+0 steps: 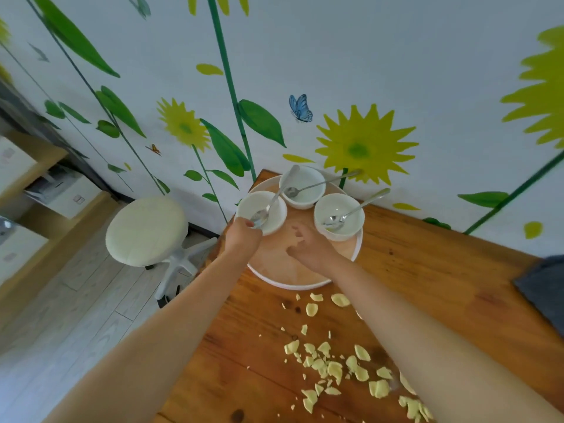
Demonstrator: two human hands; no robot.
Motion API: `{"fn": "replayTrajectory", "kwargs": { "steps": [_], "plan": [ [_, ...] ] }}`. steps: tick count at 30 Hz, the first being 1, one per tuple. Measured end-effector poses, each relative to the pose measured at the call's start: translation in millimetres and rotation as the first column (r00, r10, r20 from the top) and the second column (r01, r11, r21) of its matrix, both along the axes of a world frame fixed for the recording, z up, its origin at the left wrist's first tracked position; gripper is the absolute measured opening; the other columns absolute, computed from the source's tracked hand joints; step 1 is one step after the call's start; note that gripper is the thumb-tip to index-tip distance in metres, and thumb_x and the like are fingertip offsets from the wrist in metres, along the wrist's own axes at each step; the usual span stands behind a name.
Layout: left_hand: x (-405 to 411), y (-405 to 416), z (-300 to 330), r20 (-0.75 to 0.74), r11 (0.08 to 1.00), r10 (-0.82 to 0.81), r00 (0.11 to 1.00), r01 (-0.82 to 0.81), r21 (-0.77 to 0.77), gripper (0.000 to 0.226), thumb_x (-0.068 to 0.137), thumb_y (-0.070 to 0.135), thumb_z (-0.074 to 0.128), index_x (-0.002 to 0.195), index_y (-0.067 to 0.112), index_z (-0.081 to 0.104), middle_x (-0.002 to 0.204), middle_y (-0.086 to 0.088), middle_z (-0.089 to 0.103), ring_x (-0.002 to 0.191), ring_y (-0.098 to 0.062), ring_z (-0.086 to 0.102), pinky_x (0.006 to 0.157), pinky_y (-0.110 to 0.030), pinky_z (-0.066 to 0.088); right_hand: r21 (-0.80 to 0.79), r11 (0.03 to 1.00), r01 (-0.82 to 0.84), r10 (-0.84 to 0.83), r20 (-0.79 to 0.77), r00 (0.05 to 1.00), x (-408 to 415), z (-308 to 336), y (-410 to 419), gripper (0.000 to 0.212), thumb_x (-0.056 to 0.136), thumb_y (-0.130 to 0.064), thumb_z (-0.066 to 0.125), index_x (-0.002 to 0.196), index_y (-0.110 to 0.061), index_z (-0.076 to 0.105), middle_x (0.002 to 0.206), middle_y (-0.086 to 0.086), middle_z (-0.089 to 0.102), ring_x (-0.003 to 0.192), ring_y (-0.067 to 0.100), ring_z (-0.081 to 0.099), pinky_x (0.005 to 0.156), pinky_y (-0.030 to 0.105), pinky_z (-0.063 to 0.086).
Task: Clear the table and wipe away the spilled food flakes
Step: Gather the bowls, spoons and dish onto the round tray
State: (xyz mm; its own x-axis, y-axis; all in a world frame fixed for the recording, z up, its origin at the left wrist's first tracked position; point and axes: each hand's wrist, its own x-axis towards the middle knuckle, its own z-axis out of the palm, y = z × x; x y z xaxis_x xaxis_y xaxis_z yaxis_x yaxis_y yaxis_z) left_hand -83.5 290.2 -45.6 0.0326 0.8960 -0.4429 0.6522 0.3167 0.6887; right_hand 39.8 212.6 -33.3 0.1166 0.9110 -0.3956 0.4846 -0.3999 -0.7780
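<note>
Both forearms reach out from the bottom of the view across a wooden table. Pale yellow food flakes lie scattered on the wood between the arms, short of a round white-rimmed tray at the far corner. On the tray stand 3 white bowls, each with a spoon in it.

At the near edge of the left bowl, the left hand is curled around the rim, beside the tip of its spoon; whether it truly grips cannot be told. Fingers spread and holding nothing, the right hand hovers over the bare tray floor.

Risk, as I judge it: the long spoon handles lean out over the rims, so lifting or tilting a bowl could tip a spoon out. A forearm dragging back could also sweep flakes off the edge.

A grey cloth lies at the right edge. Left of the table stand a white stool on pale plank flooring and shelves with boxes. Sunflowers and a blue butterfly decorate the wall.
</note>
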Motion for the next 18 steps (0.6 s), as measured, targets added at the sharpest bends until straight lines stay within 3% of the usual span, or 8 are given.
{"fn": "replayTrajectory", "kwargs": {
  "steps": [2,5,8,12,18],
  "plan": [
    [7.5,-21.2,-0.4,0.076,0.997,-0.053,0.996,0.058,-0.053,0.009,0.087,0.002,0.050,0.089,0.009,0.056,0.095,-0.008,0.053,0.074,-0.017,0.049,0.063,-0.023,0.040,-0.088,0.996,0.006,-0.001,0.053,0.999,10.2,0.3,-21.4,0.059,0.086,-0.020,0.057,0.140,-0.020,0.033,0.136,0.005,0.045,0.117,0.019,0.047,0.093,0.030,0.039],
    [15.8,-68.1,-9.2,0.122,0.958,-0.202,0.972,0.222,-0.180,0.027,0.088,0.001,0.050,0.066,0.017,0.048,0.069,-0.001,0.052,0.062,-0.014,0.049,0.048,-0.017,0.035,-0.175,0.985,0.005,0.010,0.086,0.996,24.3,2.7,-67.3,0.052,0.085,-0.026,0.058,0.134,-0.019,0.041,0.125,0.001,0.052,0.106,0.017,0.053,0.087,0.029,0.044],
    [13.3,-124.5,-23.6,0.127,0.880,-0.373,0.919,0.394,-0.266,0.027,0.089,0.007,0.051,0.066,0.022,0.050,0.067,0.002,0.051,0.062,-0.013,0.050,0.055,-0.021,0.043,-0.235,0.972,-0.002,0.037,0.145,0.989,33.9,-2.6,-128.0,0.041,0.086,-0.027,0.058,0.125,-0.018,0.051,0.121,0.001,0.057,0.105,0.018,0.055,0.085,0.030,0.046],
    [2.4,-190.1,-41.1,0.126,0.743,-0.541,0.832,0.542,-0.393,0.015,0.088,0.006,0.048,0.078,0.014,0.056,0.066,0.002,0.053,0.061,-0.011,0.050,0.045,-0.015,0.037,-0.358,0.934,0.008,0.098,0.279,0.955,35.5,-17.7,-211.7,0.032,0.090,-0.028,0.053,0.121,-0.018,0.054,0.115,-0.002,0.055,0.096,0.017,0.058,0.075,0.029,0.047],
    [-17.2,-241.3,-52.0,0.133,0.705,-0.546,0.827,0.539,-0.462,0.006,0.087,0.007,0.051,0.089,0.009,0.056,0.070,0.001,0.053,0.062,-0.008,0.050,0.053,-0.018,0.039,-0.384,0.906,0.178,0.045,0.505,0.862,9.0,-37.8,-286.9,0.023,0.093,-0.038,0.045,0.102,-0.021,0.057,0.106,-0.006,0.061,0.093,0.014,0.057,0.075,0.030,0.049]
  ]
}}
